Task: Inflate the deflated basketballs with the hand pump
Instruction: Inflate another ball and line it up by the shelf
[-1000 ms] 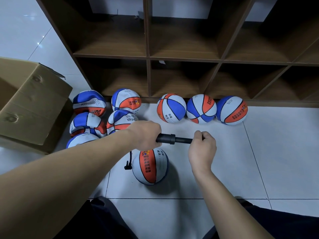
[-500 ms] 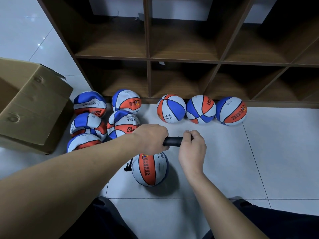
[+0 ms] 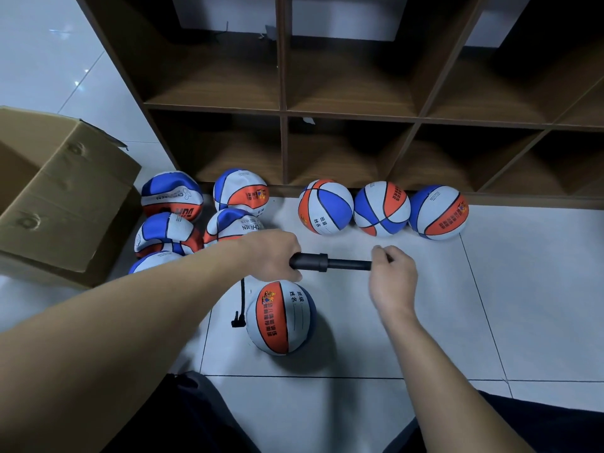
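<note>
Head view: pump (image 3: 330,263) lies level, handle rightward

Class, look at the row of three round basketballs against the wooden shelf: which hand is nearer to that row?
Right. The right hand, gripping the black hand pump's handle end, sits just below the three round basketballs. The left hand, gripping the barrel, lies further left, beside the deflated ones.

Black pump (image 3: 322,262), orange-blue-white basketballs (image 3: 281,317)

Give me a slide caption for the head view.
Left hand and right hand work a black hand pump over a blue, orange and white basketball.
</note>
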